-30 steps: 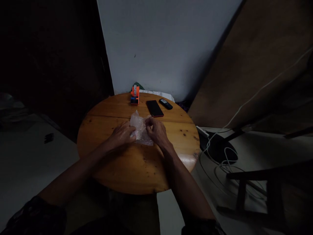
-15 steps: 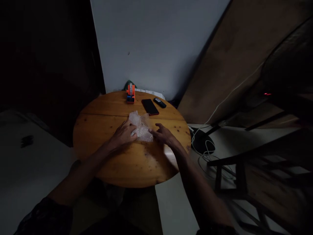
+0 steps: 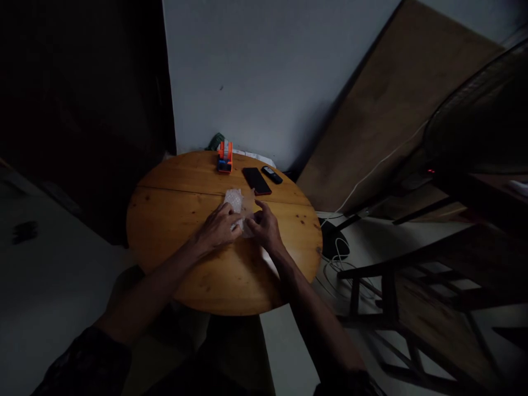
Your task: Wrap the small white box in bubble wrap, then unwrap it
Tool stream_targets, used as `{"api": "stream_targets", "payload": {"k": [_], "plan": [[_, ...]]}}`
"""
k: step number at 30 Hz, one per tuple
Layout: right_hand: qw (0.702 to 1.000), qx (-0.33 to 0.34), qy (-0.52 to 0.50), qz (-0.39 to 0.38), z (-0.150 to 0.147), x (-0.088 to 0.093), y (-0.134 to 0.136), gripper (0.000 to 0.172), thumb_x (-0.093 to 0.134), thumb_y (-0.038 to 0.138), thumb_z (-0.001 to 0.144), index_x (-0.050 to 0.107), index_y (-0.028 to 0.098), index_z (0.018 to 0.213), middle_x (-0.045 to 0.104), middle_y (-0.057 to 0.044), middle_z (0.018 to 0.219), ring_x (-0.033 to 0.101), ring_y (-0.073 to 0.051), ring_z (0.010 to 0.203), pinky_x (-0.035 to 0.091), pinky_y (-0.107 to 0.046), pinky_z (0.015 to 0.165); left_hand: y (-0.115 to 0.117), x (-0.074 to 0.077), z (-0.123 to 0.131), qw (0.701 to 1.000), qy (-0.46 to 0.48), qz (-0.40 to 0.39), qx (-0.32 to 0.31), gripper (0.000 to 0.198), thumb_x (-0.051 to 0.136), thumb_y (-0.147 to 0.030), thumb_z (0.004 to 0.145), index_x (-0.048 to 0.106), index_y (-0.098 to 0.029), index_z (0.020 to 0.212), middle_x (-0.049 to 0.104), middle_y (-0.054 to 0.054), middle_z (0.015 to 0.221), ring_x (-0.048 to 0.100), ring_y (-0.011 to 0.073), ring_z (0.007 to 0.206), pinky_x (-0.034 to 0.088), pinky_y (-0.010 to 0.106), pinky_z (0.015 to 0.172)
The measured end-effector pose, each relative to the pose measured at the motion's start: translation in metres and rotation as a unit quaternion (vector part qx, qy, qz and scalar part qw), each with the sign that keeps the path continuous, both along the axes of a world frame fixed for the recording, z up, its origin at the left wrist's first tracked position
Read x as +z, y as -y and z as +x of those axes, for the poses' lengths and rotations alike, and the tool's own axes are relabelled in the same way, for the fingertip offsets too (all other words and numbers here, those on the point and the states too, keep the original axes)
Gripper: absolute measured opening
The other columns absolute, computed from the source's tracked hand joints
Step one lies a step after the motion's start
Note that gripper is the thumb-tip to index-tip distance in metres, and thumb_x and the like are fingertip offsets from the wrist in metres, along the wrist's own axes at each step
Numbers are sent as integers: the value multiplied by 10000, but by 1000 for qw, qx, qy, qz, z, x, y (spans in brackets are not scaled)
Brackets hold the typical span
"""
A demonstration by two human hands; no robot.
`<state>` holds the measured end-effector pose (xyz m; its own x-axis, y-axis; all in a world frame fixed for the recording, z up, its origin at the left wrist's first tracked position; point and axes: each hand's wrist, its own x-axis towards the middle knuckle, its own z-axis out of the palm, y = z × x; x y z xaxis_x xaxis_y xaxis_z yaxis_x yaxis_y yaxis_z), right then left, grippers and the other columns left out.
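A crumpled piece of clear bubble wrap (image 3: 240,202) lies near the middle of a round wooden table (image 3: 185,220). My left hand (image 3: 219,230) rests on its left side with fingers curled over the wrap. From the right, my right hand (image 3: 264,226) pinches the wrap's edge, fingers bent. Both hands hide the lower part of the wrap.
At the table's far edge stand an orange tape dispenser (image 3: 225,157), a black phone (image 3: 256,180) and a small dark remote (image 3: 272,174). White cables (image 3: 336,264) lie on the floor to the right, beside a dark wooden chair frame (image 3: 388,297).
My right hand, which had lifted off and lain flat on the table beside the wrap, is back on it and pinching. The wrap looks more bunched between both hands.
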<state>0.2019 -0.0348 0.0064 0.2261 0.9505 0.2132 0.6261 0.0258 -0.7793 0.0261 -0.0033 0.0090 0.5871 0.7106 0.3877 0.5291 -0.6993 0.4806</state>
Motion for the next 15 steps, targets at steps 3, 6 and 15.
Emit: {"api": "stream_targets", "payload": {"k": [3, 6, 15], "plan": [[999, 17, -30, 10, -9, 0, -2, 655, 617, 262, 744, 506, 109, 1371, 659, -18, 814, 620, -171, 733, 500, -288, 682, -2, 0, 0, 1000, 12, -24, -5, 275, 589, -216, 825, 765, -210, 1036, 581, 88, 1013, 587, 239, 1002, 511, 341, 904], [998, 16, -60, -8, -14, 1, -3, 597, 629, 277, 767, 552, 97, 1331, 691, -43, 828, 646, -177, 729, 514, -278, 651, -2, -1, 1, 998, 23, -53, -1, 262, 608, -228, 813, 763, -202, 1022, 582, 81, 1006, 599, 233, 1000, 514, 338, 917], [983, 131, -120, -42, -15, 15, 14, 514, 549, 294, 871, 556, 106, 1349, 733, -106, 1008, 669, -166, 780, 539, -290, 700, -6, -7, 3, 980, 126, -150, 29, 582, 674, -272, 730, 608, -143, 1293, 628, 93, 1095, 616, 224, 980, 529, 352, 889]]}}
